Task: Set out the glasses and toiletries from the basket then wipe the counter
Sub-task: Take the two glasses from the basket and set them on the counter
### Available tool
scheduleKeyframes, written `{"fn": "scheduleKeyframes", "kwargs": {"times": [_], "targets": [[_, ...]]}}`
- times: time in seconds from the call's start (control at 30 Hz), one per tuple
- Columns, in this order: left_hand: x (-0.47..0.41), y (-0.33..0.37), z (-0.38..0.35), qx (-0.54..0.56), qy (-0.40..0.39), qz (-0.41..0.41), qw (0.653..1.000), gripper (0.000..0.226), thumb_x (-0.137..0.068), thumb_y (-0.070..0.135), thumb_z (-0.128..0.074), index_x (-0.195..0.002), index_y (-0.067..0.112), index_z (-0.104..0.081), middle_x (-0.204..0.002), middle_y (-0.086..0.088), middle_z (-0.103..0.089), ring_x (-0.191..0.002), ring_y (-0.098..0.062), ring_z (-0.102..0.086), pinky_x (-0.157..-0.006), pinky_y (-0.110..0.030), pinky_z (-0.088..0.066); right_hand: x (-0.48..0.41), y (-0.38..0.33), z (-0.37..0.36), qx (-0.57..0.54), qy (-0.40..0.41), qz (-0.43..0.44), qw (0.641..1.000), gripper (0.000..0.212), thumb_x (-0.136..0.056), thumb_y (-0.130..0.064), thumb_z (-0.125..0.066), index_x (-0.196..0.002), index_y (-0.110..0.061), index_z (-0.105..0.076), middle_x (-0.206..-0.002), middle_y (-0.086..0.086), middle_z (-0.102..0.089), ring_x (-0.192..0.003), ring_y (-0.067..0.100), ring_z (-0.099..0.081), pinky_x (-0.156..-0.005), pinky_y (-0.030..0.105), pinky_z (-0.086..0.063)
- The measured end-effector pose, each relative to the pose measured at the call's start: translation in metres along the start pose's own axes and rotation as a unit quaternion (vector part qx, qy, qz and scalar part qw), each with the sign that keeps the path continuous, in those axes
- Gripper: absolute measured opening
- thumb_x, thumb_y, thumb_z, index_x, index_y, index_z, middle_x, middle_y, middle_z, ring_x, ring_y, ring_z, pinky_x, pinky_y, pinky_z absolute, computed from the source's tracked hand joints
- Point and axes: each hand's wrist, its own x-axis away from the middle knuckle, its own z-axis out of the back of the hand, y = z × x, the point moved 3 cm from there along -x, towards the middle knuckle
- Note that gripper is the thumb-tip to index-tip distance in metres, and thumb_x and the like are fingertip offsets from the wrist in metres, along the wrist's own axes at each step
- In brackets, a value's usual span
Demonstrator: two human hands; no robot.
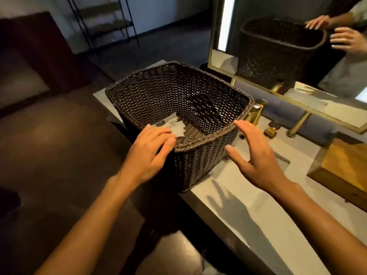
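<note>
A dark brown wicker basket (198, 165) stands on the left end of the grey counter (248, 211), partly over the sink. Inside, pale flat packets (172, 126) lie at the near left corner; a dark item at the far right is too dim to identify. My left hand (149, 153) rests on the basket's near left rim, fingers spread, over the packets. My right hand (254, 153) hovers by the near right corner with fingers apart, holding nothing. No glasses are visible.
Gold taps (256, 114) and a gold handle (272, 129) stand behind the sink basin (278, 161). A wooden tray (341, 171) sits on the counter at right. A gold-framed mirror (297, 46) hangs behind. The dark floor drops away left of the counter.
</note>
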Motion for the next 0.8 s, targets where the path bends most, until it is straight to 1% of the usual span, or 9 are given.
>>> {"fn": "scheduleKeyframes", "kwargs": {"times": [0.07,0.13,0.2,0.3,0.37,0.43,0.57,0.7,0.8], "targets": [[-0.004,-0.006,-0.003,-0.042,-0.025,0.029,0.998,0.053,-0.103,0.045,-0.037,-0.117,0.012,-0.076,-0.128,-0.001,-0.071,-0.127,-0.021,-0.061,-0.124,-0.054,-0.023,-0.023,0.007,-0.004,0.004,-0.028,0.023,0.999,0.063,-0.098,-0.048,-0.053,-0.151,-0.018,-0.038,-0.154,0.006,-0.039,-0.145,0.018,-0.033,-0.120,0.034,-0.025],[-0.005,-0.011,-0.011,-0.071,-0.029,0.050,0.996,0.068,-0.104,0.058,-0.027,-0.116,0.013,-0.077,-0.127,0.001,-0.071,-0.130,-0.021,-0.058,-0.125,-0.055,-0.021,-0.040,0.017,-0.015,0.042,-0.069,0.045,0.996,0.063,-0.098,-0.055,-0.046,-0.149,-0.017,-0.042,-0.151,0.008,-0.042,-0.144,0.023,-0.035,-0.121,0.048,-0.022],[-0.009,-0.019,-0.010,-0.083,-0.017,0.078,0.993,0.078,-0.103,0.062,-0.017,-0.116,0.015,-0.077,-0.127,0.002,-0.071,-0.131,-0.021,-0.056,-0.125,-0.053,-0.019,-0.049,0.029,-0.024,0.070,-0.093,0.055,0.992,0.063,-0.098,-0.061,-0.039,-0.145,-0.020,-0.049,-0.147,0.007,-0.046,-0.142,0.025,-0.037,-0.121,0.056,-0.014],[-0.012,-0.024,-0.010,-0.095,-0.018,0.110,0.989,0.071,-0.103,0.060,-0.022,-0.118,0.015,-0.076,-0.130,0.002,-0.069,-0.135,-0.022,-0.053,-0.126,-0.047,-0.015,-0.052,0.042,-0.029,0.058,-0.082,0.072,0.992,0.057,-0.099,-0.063,-0.036,-0.134,-0.024,-0.058,-0.139,0.001,-0.051,-0.138,0.022,-0.040,-0.121,0.058,-0.008],[-0.013,-0.024,-0.011,-0.092,-0.012,0.123,0.988,0.057,-0.102,0.048,-0.032,-0.117,0.015,-0.077,-0.132,0.001,-0.068,-0.136,-0.022,-0.052,-0.127,-0.049,-0.015,-0.051,0.045,-0.032,0.041,-0.076,0.079,0.993,0.055,-0.099,-0.063,-0.037,-0.132,-0.025,-0.059,-0.137,0.000,-0.052,-0.138,0.022,-0.040,-0.121,0.059,-0.009],[-0.012,-0.022,-0.012,-0.083,-0.002,0.130,0.988,0.052,-0.102,0.041,-0.034,-0.116,0.015,-0.077,-0.132,0.001,-0.068,-0.137,-0.022,-0.051,-0.126,-0.052,-0.016,-0.050,0.047,-0.034,0.037,-0.067,0.086,0.993,0.054,-0.099,-0.061,-0.039,-0.131,-0.024,-0.061,-0.136,0.001,-0.052,-0.137,0.023,-0.041,-0.120,0.060,-0.010],[-0.012,-0.021,-0.013,-0.066,0.008,0.142,0.988,0.054,-0.104,0.045,-0.033,-0.114,0.016,-0.077,-0.130,0.002,-0.068,-0.136,-0.019,-0.050,-0.126,-0.053,-0.016,-0.049,0.051,-0.034,0.025,-0.063,0.091,0.994,0.053,-0.098,-0.060,-0.041,-0.130,-0.024,-0.062,-0.137,0.001,-0.051,-0.137,0.024,-0.041,-0.122,0.056,-0.009],[-0.011,-0.021,-0.015,-0.062,0.010,0.140,0.988,0.048,-0.101,0.037,-0.036,-0.115,0.016,-0.077,-0.131,0.003,-0.068,-0.136,-0.020,-0.050,-0.126,-0.053,-0.016,-0.047,0.053,-0.037,0.020,-0.073,0.098,0.992,0.053,-0.098,-0.060,-0.040,-0.130,-0.025,-0.063,-0.138,0.001,-0.050,-0.137,0.024,-0.041,-0.123,0.052,-0.005],[-0.011,-0.024,-0.015,-0.057,0.010,0.133,0.989,0.051,-0.103,0.044,-0.035,-0.116,0.018,-0.077,-0.132,0.005,-0.066,-0.137,-0.020,-0.049,-0.126,-0.052,-0.015,-0.047,0.052,-0.035,0.018,-0.089,0.094,0.991,0.055,-0.098,-0.061,-0.038,-0.132,-0.025,-0.062,-0.138,0.001,-0.050,-0.137,0.023,-0.041,-0.122,0.054,-0.007]]}}
